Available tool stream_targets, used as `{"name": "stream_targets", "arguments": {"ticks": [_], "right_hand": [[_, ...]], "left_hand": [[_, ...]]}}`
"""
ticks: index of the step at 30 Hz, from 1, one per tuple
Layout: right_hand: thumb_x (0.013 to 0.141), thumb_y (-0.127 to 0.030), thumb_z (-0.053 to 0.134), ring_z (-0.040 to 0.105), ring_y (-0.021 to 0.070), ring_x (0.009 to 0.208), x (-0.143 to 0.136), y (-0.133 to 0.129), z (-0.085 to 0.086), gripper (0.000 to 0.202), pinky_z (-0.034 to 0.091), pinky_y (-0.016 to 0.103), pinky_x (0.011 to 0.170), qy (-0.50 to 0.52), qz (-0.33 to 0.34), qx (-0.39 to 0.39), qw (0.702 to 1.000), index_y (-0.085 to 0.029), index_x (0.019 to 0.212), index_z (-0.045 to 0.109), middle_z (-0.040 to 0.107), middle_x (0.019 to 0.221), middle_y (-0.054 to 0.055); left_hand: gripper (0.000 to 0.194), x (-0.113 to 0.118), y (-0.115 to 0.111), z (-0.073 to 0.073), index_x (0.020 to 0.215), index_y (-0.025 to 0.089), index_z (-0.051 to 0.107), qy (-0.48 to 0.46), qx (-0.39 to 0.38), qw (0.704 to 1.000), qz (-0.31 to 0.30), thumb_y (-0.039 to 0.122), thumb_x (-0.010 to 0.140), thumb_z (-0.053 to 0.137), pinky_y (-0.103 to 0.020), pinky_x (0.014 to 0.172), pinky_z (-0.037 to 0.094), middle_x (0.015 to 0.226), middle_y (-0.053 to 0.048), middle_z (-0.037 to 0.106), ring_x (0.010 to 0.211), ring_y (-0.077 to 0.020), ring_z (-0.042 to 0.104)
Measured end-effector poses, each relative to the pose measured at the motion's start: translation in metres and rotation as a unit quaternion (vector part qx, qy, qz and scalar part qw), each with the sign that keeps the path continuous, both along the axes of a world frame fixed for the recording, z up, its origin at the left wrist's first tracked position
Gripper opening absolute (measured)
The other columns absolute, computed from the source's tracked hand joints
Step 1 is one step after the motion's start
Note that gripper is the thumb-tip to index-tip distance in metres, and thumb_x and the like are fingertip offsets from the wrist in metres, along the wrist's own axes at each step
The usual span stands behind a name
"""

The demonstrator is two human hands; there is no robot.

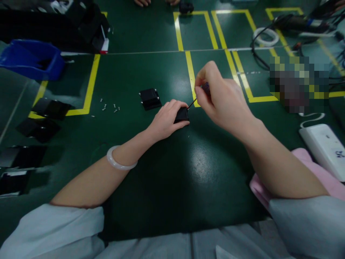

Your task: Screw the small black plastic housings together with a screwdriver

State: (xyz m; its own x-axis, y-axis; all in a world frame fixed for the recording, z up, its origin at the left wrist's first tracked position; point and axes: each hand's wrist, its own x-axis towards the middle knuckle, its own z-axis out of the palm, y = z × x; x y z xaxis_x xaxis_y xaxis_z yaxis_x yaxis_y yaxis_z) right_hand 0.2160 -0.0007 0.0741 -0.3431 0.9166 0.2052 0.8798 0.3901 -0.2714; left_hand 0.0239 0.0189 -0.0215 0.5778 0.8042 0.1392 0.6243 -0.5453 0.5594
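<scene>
Left hand (168,119): gripping a black part (182,115) on the desk (161,187). Right hand (222,93): pinching a driver (192,103). Relation: part lies left of the right hand's fingertips and slightly nearer; driver slants left and near, tip at the part's far right corner. Hidden: part's left side, under the left hand, so long axis uncertain; most of the driver's handle. Any screw beneath the tip: too small to make out.

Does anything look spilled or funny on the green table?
Yes, maybe: the tiny screws lie loose on the green table, off to the left of the left hand. They point different ways, so they look a bit spilled. I can't see anything broken.
</scene>
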Motion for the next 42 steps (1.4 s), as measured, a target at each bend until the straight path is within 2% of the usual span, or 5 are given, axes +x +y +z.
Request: {"name": "stream_targets", "arguments": {"ticks": [10, 16, 23, 30, 42], "right_hand": [[0.103, -0.030, 0.031, 0.067, 0.0207, 0.084, -0.001, -0.001, -0.002, 0.029, 0.043, 0.032, 0.076, 0.000, 0.013, -0.010, 1.000, -0.021, 0.124, 0.050, 0.071, 0.103, 0.007], [0.106, -0.043, 0.032, 0.067, 0.0235, 0.079, 0.000, 0.005, -0.007, 0.035, 0.041, 0.033, 0.070, -0.022, 0.000, 0.007, 1.000, -0.019, 0.118, 0.054, 0.069, 0.092, 0.007], [0.102, -0.027, 0.034, 0.068, 0.0229, 0.080, 0.001, 0.007, -0.010, 0.028, 0.041, 0.033, 0.070, -0.001, -0.005, 0.015, 1.000, -0.019, 0.123, 0.051, 0.069, 0.097, 0.008], [0.107, -0.048, 0.026, 0.064, 0.0193, 0.070, 0.001, 0.006, -0.013, 0.042, 0.037, 0.030, 0.064, -0.016, 0.018, 0.050, 0.998, -0.020, 0.110, 0.057, 0.065, 0.083, 0.005], [0.105, -0.033, 0.030, 0.069, 0.0244, 0.084, -0.013, 0.008, 0.001, 0.032, 0.038, 0.033, 0.070, -0.034, 0.011, 0.006, 0.999, -0.020, 0.122, 0.053, 0.071, 0.096, 0.007]], "left_hand": [[0.039, 0.001, 0.000, 0.001, 0.122, 0.018, 0.054, 0.001, -0.006, 1.000, 0.003, 0.036, 0.090, 0.068, -0.043, 0.099, 0.046, 0.118, -0.011, 0.059, 0.110, -0.0279, 0.056], [0.041, 0.001, 0.001, -0.001, 0.124, 0.018, 0.054, -0.003, 0.003, 1.000, -0.001, 0.036, 0.090, 0.068, -0.043, 0.102, 0.046, 0.119, -0.011, 0.059, 0.112, -0.0277, 0.056], [0.039, -0.001, 0.002, -0.002, 0.124, 0.018, 0.054, -0.006, 0.004, 1.000, -0.006, 0.037, 0.091, 0.067, -0.042, 0.100, 0.046, 0.119, -0.010, 0.059, 0.110, -0.0274, 0.056], [0.040, -0.001, 0.002, -0.002, 0.124, 0.018, 0.054, -0.005, 0.006, 1.000, -0.008, 0.036, 0.091, 0.067, -0.043, 0.100, 0.046, 0.119, -0.011, 0.059, 0.110, -0.0274, 0.056], [0.040, 0.000, 0.002, -0.003, 0.123, 0.018, 0.053, 0.002, 0.001, 1.000, -0.001, 0.036, 0.090, 0.068, -0.044, 0.100, 0.047, 0.123, -0.011, 0.060, 0.113, -0.0287, 0.057]]}}
